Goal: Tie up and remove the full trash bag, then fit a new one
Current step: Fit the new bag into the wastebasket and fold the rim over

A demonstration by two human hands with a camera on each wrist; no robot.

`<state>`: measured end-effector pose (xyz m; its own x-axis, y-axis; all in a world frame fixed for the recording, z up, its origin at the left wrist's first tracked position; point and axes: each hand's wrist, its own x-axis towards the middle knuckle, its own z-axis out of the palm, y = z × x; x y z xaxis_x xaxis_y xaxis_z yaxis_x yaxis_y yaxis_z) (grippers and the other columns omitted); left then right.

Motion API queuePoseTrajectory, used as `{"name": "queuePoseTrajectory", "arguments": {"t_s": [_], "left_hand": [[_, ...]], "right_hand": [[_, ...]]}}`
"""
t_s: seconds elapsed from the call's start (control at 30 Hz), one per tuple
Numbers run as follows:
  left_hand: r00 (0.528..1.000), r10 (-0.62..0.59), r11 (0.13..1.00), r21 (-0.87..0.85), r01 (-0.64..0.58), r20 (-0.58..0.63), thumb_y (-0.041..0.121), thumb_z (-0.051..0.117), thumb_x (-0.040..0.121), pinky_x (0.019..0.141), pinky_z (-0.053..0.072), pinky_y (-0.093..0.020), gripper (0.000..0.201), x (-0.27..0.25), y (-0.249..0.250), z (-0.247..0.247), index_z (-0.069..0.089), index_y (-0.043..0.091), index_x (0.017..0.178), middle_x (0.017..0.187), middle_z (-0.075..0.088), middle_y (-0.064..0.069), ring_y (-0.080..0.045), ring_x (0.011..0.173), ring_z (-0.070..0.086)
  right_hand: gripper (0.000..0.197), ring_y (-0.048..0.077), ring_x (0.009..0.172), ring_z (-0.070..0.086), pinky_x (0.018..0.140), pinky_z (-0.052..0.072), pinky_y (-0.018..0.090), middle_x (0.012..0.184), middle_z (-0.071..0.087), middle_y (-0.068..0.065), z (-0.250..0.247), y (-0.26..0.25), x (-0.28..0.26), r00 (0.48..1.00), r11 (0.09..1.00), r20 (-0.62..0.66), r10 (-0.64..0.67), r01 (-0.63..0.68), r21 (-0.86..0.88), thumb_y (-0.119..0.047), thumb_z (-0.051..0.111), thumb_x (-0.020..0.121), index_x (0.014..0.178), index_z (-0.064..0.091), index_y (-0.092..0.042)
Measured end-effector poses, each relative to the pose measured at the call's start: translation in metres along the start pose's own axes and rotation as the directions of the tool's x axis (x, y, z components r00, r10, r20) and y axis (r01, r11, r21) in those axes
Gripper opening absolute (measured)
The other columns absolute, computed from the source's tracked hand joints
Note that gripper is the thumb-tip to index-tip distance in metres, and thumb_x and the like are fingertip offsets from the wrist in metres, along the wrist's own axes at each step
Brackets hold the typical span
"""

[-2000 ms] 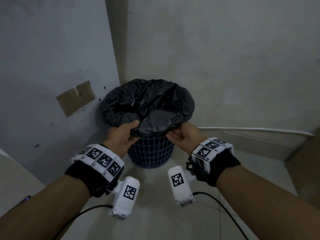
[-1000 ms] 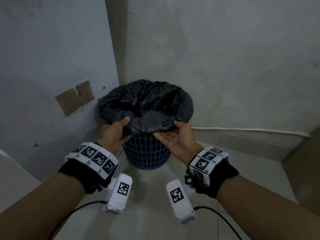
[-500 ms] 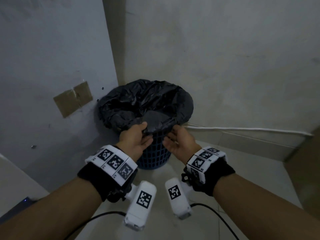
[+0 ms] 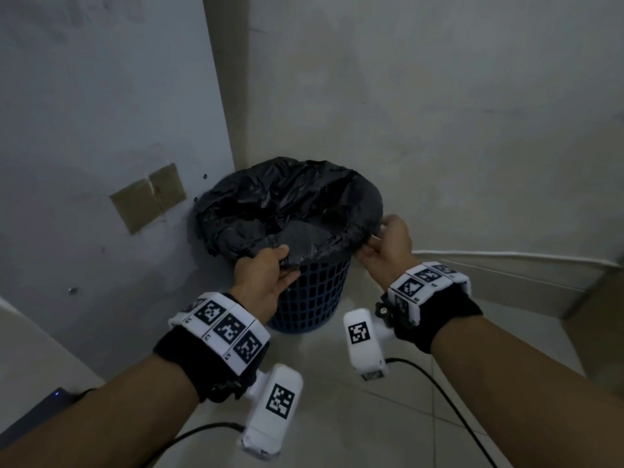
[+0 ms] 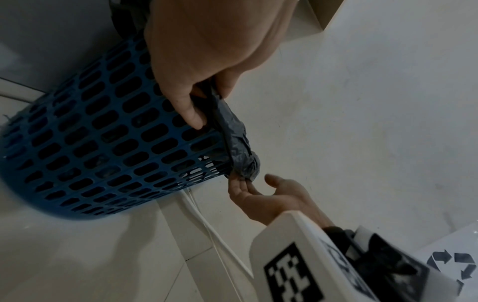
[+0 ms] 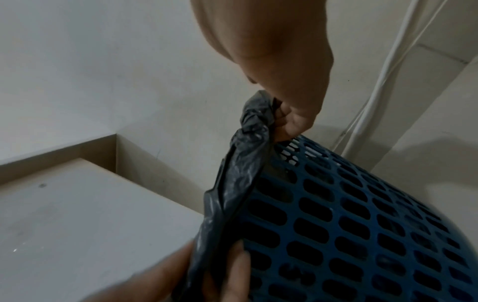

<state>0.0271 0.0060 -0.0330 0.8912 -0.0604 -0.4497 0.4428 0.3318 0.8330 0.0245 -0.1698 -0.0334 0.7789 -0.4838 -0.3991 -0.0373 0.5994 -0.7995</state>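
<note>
A round blue plastic basket with holes (image 4: 309, 292) stands on the floor in the far corner, against the walls. A crinkly black plastic trash bag (image 4: 287, 204) sits inside it, with its edge folded over the rim. The left hand (image 4: 266, 282) is at the near side; its thumb and fingers pinch the bag's folded edge. The right hand (image 4: 385, 246) is at the right side, and its curled fingers pinch the edge there too. I think the job has only just begun. The bag is not tied and not lifted out. No new bag shows in any view.
</note>
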Motion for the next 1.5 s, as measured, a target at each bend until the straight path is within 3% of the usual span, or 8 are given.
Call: {"name": "queuePoseTrajectory", "arguments": {"t_s": [0.27,0.57,0.7,0.83,0.97,1.2,1.4,1.5], "left_hand": [[1.000,-0.008,1.000,0.006,0.008,0.030,0.008,0.058,0.094,0.067,0.057,-0.034,0.054,0.002,0.002,-0.001,0.035,0.000,0.142,0.126,0.055,-0.018,-0.029,0.096,0.064],[1.000,0.014,1.000,0.015,-0.014,0.024,0.009,0.058,0.094,0.073,0.057,-0.035,0.051,0.007,0.002,-0.006,0.036,-0.003,0.140,0.120,0.054,-0.016,-0.028,0.095,0.064],[0.999,0.024,1.000,0.006,-0.024,0.021,0.008,0.058,0.094,0.078,0.057,-0.037,0.052,0.008,0.001,-0.004,0.036,-0.003,0.139,0.114,0.055,-0.016,-0.028,0.093,0.064],[0.999,0.022,1.000,0.016,-0.023,0.031,0.008,0.057,0.094,0.079,0.057,-0.037,0.045,0.006,0.002,-0.005,0.042,-0.004,0.134,0.114,0.057,-0.016,-0.027,0.093,0.064],[1.000,0.029,0.999,0.021,-0.029,0.007,0.009,0.059,0.093,0.075,0.058,-0.036,0.042,0.005,0.002,-0.005,0.045,-0.004,0.131,0.117,0.059,-0.018,-0.029,0.096,0.065],[0.999,0.027,0.999,0.025,-0.028,0.033,0.009,0.058,0.094,0.077,0.058,-0.036,0.043,0.003,0.003,-0.007,0.044,-0.005,0.132,0.118,0.058,-0.018,-0.028,0.095,0.065],[0.998,0.052,0.997,0.048,-0.054,0.038,0.012,0.059,0.094,0.074,0.060,-0.034,0.039,0.002,0.002,-0.008,0.049,-0.003,0.128,0.116,0.061,-0.016,-0.026,0.094,0.067],[0.997,0.067,0.996,0.063,-0.070,0.050,0.013,0.060,0.094,0.074,0.060,-0.032,0.036,0.002,0.001,-0.008,0.052,-0.002,0.125,0.114,0.064,-0.015,-0.024,0.093,0.068]], "right_hand": [[0.036,0.035,0.107,0.059,0.092,0.047,0.044,0.124,0.060,0.020,0.003,-0.016,0.002,0.991,0.993,0.092,0.094,-0.087,-0.079,-0.001,0.035,0.101,0.135,0.048,0.002],[0.028,0.027,0.084,0.059,0.069,0.049,0.040,0.101,0.060,0.013,-0.004,-0.009,0.015,0.984,0.988,0.122,0.132,-0.140,0.061,-0.019,0.034,0.104,0.093,0.057,-0.007],[0.025,0.027,0.077,0.057,0.086,0.051,0.040,0.087,0.056,0.012,-0.003,-0.012,0.024,0.992,0.989,0.016,0.128,-0.129,0.075,-0.009,0.036,0.102,0.084,0.054,-0.007],[0.019,0.024,0.095,0.061,0.099,0.048,0.041,0.115,0.062,0.016,0.000,-0.006,0.043,0.998,0.998,-0.006,0.064,-0.064,0.013,-0.004,0.041,0.097,0.086,0.056,-0.008],[0.022,0.012,0.070,0.054,0.056,0.054,0.023,0.079,0.056,0.011,-0.003,-0.002,0.060,0.996,0.997,-0.068,0.064,-0.066,-0.035,0.002,0.042,0.094,0.076,0.051,-0.007],[0.028,0.016,0.042,0.052,0.040,0.044,0.022,0.069,0.052,0.007,0.001,-0.017,0.040,0.994,0.993,-0.098,-0.057,0.046,-0.109,-0.033,0.052,0.095,0.079,0.052,-0.010],[0.042,0.035,0.093,0.065,0.085,0.057,0.047,0.108,0.065,0.019,0.015,-0.034,0.043,0.993,0.867,-0.081,-0.091,0.039,-0.496,-0.014,0.077,0.081,0.114,0.058,0.004],[0.019,0.030,0.086,0.062,0.071,0.055,0.037,0.096,0.064,0.014,0.020,-0.044,0.049,0.998,0.808,-0.046,-0.052,0.015,-0.590,-0.008,0.071,0.085,0.097,0.060,-0.001]]}}
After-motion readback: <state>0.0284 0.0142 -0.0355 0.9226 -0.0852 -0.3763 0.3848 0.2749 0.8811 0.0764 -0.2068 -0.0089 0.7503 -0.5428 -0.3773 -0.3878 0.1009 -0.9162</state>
